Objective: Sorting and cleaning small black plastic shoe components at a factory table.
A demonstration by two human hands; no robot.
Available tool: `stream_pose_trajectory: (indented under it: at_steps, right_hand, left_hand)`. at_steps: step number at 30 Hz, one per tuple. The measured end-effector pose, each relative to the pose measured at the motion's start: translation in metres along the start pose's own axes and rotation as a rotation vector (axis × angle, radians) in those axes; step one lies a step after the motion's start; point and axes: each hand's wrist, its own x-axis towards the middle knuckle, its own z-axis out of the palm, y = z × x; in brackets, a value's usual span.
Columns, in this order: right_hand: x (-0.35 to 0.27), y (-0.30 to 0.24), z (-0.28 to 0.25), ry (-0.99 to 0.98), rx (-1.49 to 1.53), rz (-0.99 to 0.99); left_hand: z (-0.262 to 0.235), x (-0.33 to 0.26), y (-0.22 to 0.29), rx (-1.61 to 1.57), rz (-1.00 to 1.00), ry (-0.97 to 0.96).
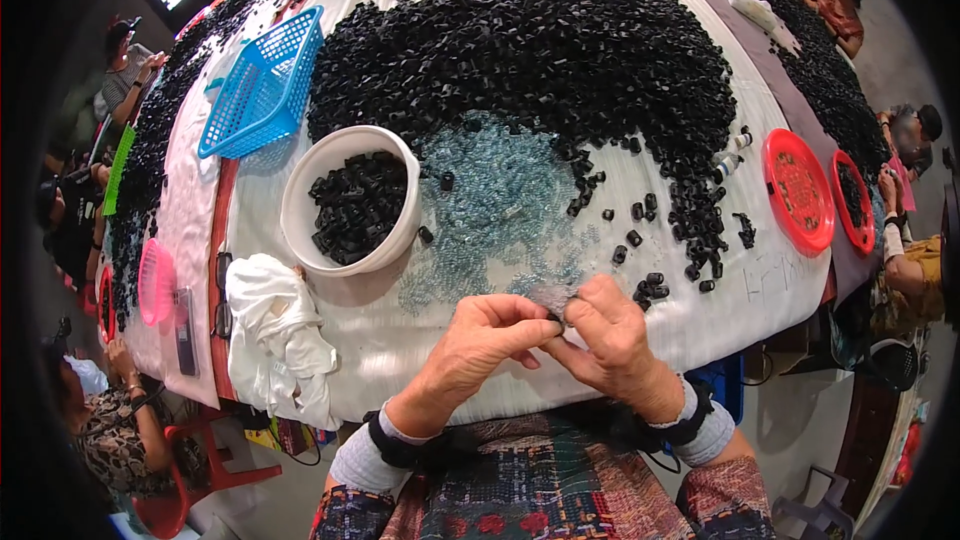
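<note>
White-covered bench (390,365) carries, at 12 o'clock from the hands, a broad heap of loose black pieces (530,60); at 11 spread clear bluish bits (490,180). At 10, a white bowl (402,230) holds far fewer black pieces, so most of the work looks left. Left hand (490,335) has its grip pinched on a small dark piece (554,320), mostly hidden, at its 3 o'clock; right hand (612,335) meets it, grip state unclear.
</note>
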Motion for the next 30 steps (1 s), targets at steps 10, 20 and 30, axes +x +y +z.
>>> stream_pose_trajectory:
  at_steps: [10,20,30]
  right_hand:
    - [0.010,0.019,-0.025,-0.011,0.017,0.263]
    - [-0.010,0.074,-0.052,-0.084,-0.364,0.272]
    - [-0.010,0.069,-0.027,-0.119,-0.426,0.110]
  left_hand:
    - [-0.020,-0.008,0.028,-0.188,0.177,0.119]
    - [-0.097,-0.018,0.068,-0.574,0.408,0.287]
    - [-0.070,-0.019,0.053,-0.461,0.319,0.106]
